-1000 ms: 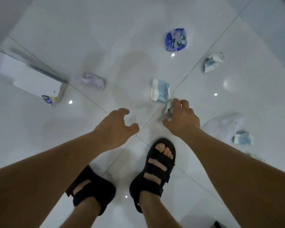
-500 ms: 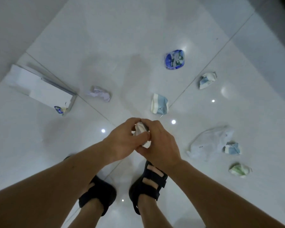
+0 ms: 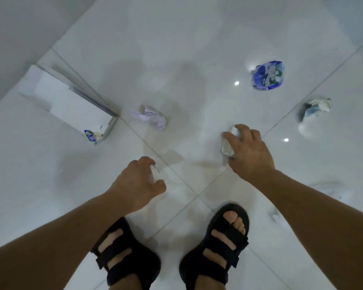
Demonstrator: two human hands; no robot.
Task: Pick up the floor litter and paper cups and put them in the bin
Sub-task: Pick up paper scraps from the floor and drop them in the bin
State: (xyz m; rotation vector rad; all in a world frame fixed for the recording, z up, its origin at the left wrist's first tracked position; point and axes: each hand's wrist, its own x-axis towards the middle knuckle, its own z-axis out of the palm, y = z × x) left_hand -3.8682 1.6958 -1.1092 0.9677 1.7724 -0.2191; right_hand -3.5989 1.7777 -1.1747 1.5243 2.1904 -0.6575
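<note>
At far left the white bin (image 3: 78, 105) stands against the wall with one blue-and-white piece (image 3: 91, 136) already in it. Your left hand (image 3: 134, 183), joined to the right half a second ago, has drawn apart and now curls round the small white scrap (image 3: 154, 173) passed across to it. Between this hand and the bin lies a crumpled pale paper (image 3: 152, 119), just beside the bin's near corner. It is loose litter and no real bar to the throw. Your right hand (image 3: 250, 153), freed by the handover, has closed its fingers on the crushed paper cup (image 3: 226, 146) that lay by the tile joint. By the look of it, both hands are now loaded and a trip to the bin is due. Further right, well apart, a blue wrapper (image 3: 267, 75) and a second crushed cup (image 3: 318, 108) remain on the floor.
</note>
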